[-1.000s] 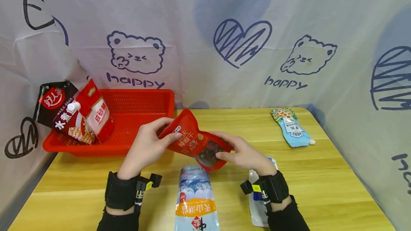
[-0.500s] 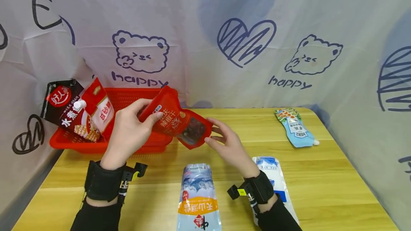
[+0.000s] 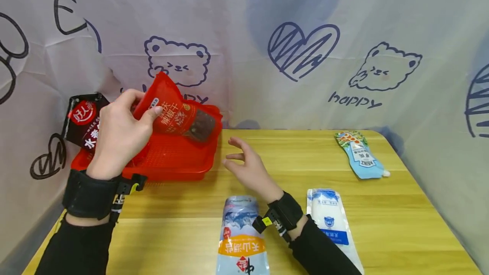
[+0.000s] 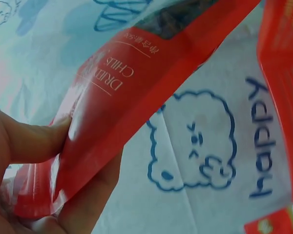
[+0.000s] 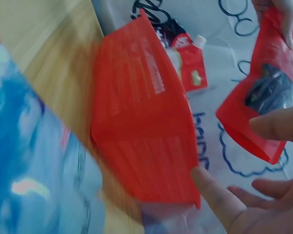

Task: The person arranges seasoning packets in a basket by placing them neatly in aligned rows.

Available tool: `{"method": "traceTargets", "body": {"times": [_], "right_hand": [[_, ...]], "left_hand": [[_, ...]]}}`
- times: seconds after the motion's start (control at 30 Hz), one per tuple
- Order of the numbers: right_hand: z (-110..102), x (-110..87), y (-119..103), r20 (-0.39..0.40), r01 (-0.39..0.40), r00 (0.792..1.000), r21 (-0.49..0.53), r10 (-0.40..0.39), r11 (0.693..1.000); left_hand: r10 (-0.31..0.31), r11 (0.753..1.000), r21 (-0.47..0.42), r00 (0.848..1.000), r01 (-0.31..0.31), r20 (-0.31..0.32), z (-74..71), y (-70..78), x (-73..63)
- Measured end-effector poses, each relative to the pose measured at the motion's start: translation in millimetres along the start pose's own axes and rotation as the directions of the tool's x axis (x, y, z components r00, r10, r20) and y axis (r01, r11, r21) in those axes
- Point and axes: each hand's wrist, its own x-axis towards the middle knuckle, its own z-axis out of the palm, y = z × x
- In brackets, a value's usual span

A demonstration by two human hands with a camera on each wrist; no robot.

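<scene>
My left hand [image 3: 124, 128] pinches one end of a red bag of dried chilies [image 3: 173, 116], thumb on the front and fingers behind. The bag's dark see-through window [image 3: 201, 125] faces the head camera. It hangs over the red plastic basket [image 3: 179, 174]. In the left wrist view the lettering on the chili bag [image 4: 102, 97] shows close up. My right hand [image 3: 250, 169] is apart from the bag, to the right of the basket, with fingers spread and nothing held. Below it lies a blue and orange salt bag [image 3: 242, 228].
In the basket's left part leans a black seasoning packet [image 3: 85, 116]; a red packet with a white cap [image 5: 189, 61] shows in the right wrist view. A white and blue bag [image 3: 332, 220] lies front right. A light blue spouted pouch [image 3: 361, 156] lies back right.
The left hand has carried the chili bag leftward and up, from above the table to above the basket. The right hand has let go of the bag's other end.
</scene>
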Motion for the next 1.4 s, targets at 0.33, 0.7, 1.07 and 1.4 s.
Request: {"method": "traceTargets", "body": {"times": [0.33, 0.7, 1.07, 1.4], "right_hand": [[23.3, 25.7, -1.0, -0.047, -0.084, 0.996, -0.135, 0.078, 0.987], [40.7, 29.1, 4.3, -0.032, -0.148, 0.989, -0.074, 0.146, 0.986], [46.2, 27.4, 4.1, -0.035, -0.154, 0.988, -0.024, 0.153, 0.988], [48.1, 27.1, 4.9, -0.044, -0.162, 0.986, -0.031, 0.161, 0.986]], "left_hand": [[-0.035, 0.988, 0.15, 0.995, 0.02, 0.098, -2.5, -23.2, 35.1], [-0.123, 0.931, 0.364, 0.962, 0.027, 0.245, 19.6, -63.5, 57.5], [-0.236, 0.903, 0.421, 0.921, 0.089, 0.31, 38.6, -93.4, 66.7], [-0.242, 0.862, 0.502, 0.927, 0.069, 0.287, 48.6, -105.1, 73.9]]}}
